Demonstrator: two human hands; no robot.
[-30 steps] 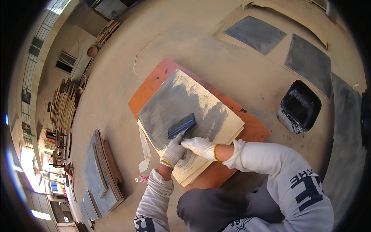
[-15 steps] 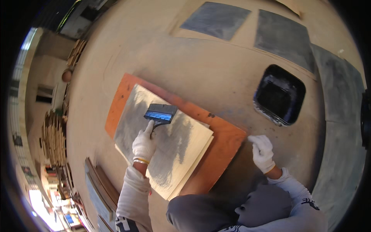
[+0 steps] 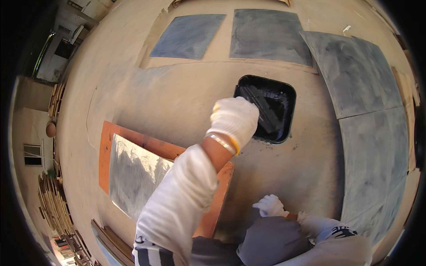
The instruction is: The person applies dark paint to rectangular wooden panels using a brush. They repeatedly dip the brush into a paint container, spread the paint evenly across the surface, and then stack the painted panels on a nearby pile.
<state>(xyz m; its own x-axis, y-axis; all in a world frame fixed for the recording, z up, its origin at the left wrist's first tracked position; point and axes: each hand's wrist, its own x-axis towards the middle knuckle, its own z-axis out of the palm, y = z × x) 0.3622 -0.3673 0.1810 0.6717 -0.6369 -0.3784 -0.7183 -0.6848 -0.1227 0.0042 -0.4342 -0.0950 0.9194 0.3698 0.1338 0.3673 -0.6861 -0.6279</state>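
1 brush (image 3: 262,110) juts from clenched left hand (image 3: 235,118), far from loosely unclenched right hand (image 3: 270,206).

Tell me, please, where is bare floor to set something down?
Bare floor lies between the orange board and the far dark sheets, and between the black bucket and the right dark sheets. Crowded: the bucket, where the left hand holds the wide brush, and the orange board, partly under the left forearm.

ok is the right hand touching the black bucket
Apart: the head view shows a plain stretch of floor between the right hand and the black bucket.
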